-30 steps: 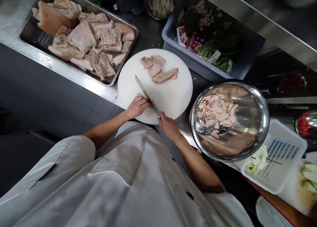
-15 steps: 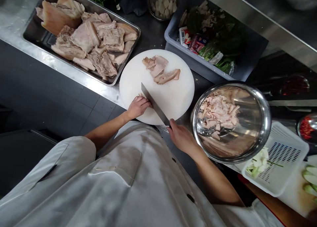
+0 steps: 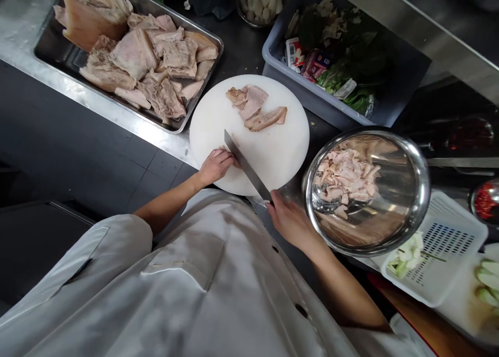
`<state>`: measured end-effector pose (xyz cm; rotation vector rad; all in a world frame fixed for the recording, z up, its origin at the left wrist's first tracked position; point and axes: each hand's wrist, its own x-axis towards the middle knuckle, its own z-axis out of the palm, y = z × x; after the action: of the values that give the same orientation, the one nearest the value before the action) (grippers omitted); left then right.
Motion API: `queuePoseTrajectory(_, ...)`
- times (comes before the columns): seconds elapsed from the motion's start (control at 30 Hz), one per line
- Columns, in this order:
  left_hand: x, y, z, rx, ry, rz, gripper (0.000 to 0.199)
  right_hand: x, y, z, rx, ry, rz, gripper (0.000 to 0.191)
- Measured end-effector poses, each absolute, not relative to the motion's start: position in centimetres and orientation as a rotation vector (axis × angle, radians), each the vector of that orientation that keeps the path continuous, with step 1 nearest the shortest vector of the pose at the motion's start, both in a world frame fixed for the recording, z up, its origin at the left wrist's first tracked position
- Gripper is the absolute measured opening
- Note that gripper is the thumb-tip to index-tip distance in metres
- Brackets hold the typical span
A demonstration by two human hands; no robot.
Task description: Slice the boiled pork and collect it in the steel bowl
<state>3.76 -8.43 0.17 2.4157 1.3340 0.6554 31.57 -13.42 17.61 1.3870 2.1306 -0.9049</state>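
Note:
A round white cutting board lies in front of me. On its near left part my left hand presses down with bent fingers on a small piece of meat, mostly hidden under them. My right hand is wrapped round the handle of a large knife; the blade points up and left, its flat close beside my left fingertips. Farther back on the board are a folded meat slice and a longer strip of meat. A steel bowl with cut meat stands right of the board.
A metal tray of large meat pieces sits at the upper left. Behind the board are a grey bin with greens and packaging, and a small bowl of pale cloves. A white basket stands at the right, near red chopped food.
The knife and my right hand have shifted slightly right, and the blade has moved a little off my left fingers. The whole view has also moved slightly.

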Motion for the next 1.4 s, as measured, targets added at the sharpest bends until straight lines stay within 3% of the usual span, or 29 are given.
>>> queuePoseTrajectory(0.4,4.0,-8.4,0.7,2.457,1.312,0.636,0.032,31.9,-14.6,18.8,1.363,2.067,-0.934,0.023)
queuePoseTrajectory(0.63,3.4,-8.2,0.5,2.451,1.288,0.634,0.034,26.3,-11.8,14.2,1.515,2.115,-0.943,0.027)
queuePoseTrajectory(0.87,3.3,-8.2,0.0,2.458,1.305,0.706,0.032,30.8,-14.1,18.5,1.397,2.122,-0.971,0.017)
queuePoseTrajectory(1.2,3.5,-8.1,0.1,2.527,1.3,0.733,0.03,30.9,-14.6,18.2,1.443,2.084,-1.033,0.017)
queuePoseTrajectory(1.4,2.6,-7.7,0.4,2.444,1.239,0.687,0.033,25.8,-12.1,13.8,1.582,2.135,-0.975,0.025)
